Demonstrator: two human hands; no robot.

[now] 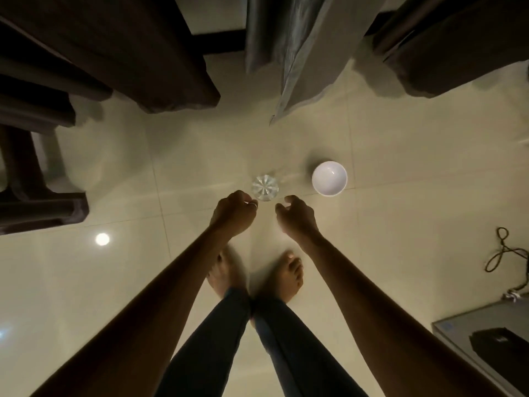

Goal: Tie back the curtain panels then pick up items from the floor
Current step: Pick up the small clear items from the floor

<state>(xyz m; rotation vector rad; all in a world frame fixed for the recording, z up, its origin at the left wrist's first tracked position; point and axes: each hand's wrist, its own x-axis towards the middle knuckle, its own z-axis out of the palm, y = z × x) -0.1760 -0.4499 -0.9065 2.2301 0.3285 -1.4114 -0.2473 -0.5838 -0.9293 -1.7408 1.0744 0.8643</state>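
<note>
A clear ribbed glass (264, 187) stands upright on the tiled floor, seen from above. A white bowl (329, 178) sits to its right, apart from it. My left hand (233, 214) hovers just below-left of the glass with loosely curled fingers and holds nothing. My right hand (297, 216) hangs below-right of the glass, fingers also loosely curled and empty. Dark brown curtain panels (120, 53) hang at the upper left, a grey panel (294, 53) at the top middle, and another dark panel (446, 44) at the upper right.
My bare feet (257, 277) stand together just behind the hands. A dark chair leg (43, 207) is at the left. A black cable (503, 250) lies on the floor at the right, above a grey box (486, 339) in the lower right corner.
</note>
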